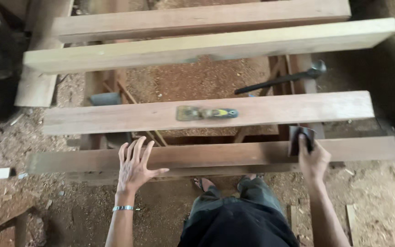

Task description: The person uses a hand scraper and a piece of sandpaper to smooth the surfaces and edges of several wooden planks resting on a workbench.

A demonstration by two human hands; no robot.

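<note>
My left hand [133,167] lies flat with fingers spread on the nearest wooden plank [225,156], near its left half. A silver bracelet sits on that wrist. My right hand [311,158] presses a dark sheet of sandpaper [298,137] against the same plank near its right end. On the plank beyond it [115,118] lies a putty knife [206,113] with a yellow and dark handle and a smeared blade.
Two more planks [206,48] lie across the trestle farther away. A hammer [282,78] rests at the right between planks. Sawdust covers the ground [197,80]. My legs and sandalled foot [204,184] stand under the near plank. Wood offcuts lie at the left.
</note>
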